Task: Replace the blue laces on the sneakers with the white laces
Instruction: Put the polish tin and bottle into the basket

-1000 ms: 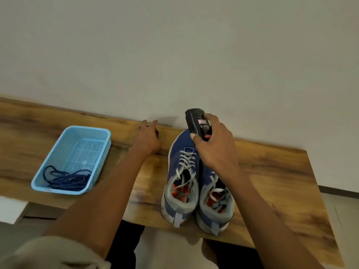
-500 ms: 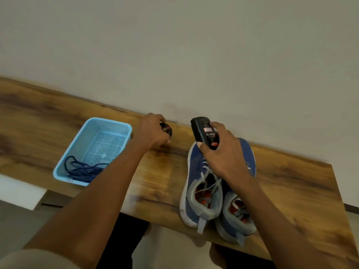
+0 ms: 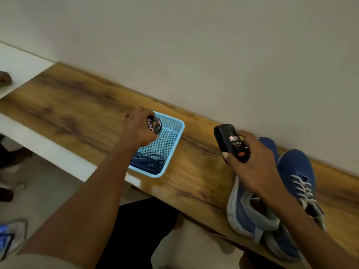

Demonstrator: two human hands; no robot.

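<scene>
A: Sneakers (image 3: 272, 193)?
B: Blue, white laces (image 3: 303, 188) in, on the worktop (image 3: 81, 113); blue laces (image 3: 147, 162) heaped in the basket (image 3: 179, 131)

A: Hands?
B: Left hand (image 3: 138, 129) grips a tin (image 3: 154, 125), right hand (image 3: 250, 164) a bottle (image 3: 230, 141)

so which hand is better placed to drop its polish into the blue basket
Left. The left hand holds the round tin right over the basket; the right hand holds the black bottle over by the sneakers.

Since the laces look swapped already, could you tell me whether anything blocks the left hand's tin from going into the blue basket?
Nothing visible does. The left hand holds the round tin over the basket; only the blue laces lie at its near end.
</scene>
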